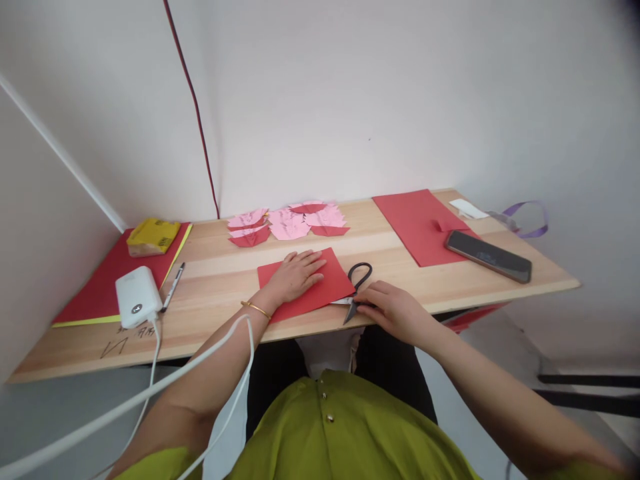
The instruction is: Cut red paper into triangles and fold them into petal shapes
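Now left hand [295, 276] on red paper [320, 295], scissors [351, 313]

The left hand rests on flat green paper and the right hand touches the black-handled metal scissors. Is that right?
Almost! In the head view, the left hand rests on flat red paper, not green. The right hand does touch the black-handled metal scissors.

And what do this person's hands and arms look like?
The left hand and right hand are ungloved. A thin gold-coloured bracelet circles the left wrist. Short green sleeves leave the forearms bare. A white cable passes across the left arm.
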{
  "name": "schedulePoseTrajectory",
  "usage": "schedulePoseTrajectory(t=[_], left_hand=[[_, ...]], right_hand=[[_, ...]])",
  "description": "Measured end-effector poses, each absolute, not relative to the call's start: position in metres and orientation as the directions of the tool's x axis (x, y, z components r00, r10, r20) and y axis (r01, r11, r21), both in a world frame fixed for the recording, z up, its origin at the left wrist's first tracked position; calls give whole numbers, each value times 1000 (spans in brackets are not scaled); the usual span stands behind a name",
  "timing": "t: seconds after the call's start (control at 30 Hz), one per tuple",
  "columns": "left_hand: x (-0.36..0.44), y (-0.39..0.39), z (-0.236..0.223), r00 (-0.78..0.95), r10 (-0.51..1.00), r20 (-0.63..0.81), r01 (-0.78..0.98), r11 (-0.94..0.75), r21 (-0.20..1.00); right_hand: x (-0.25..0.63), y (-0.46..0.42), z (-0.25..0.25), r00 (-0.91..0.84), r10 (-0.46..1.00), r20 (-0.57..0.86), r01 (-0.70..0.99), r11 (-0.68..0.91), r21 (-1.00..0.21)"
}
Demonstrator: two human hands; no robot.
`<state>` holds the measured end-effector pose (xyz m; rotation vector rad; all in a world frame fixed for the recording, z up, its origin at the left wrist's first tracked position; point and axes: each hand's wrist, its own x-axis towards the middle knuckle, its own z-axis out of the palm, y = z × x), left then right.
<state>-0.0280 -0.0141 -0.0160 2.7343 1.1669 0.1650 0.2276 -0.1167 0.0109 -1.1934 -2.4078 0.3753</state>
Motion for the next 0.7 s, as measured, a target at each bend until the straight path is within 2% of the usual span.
schedulePoseTrajectory(t=[0.27,0.7], left_hand=[[-28,-14,-16,686,727,32,708,-677,198],[-27,-16,-12,691,722,45,700,-683,208]], right_hand=[[237,-110,14,-541,812,218,716,581,-388],[182,-118,-5,-542,787,295,710,617,-339]])
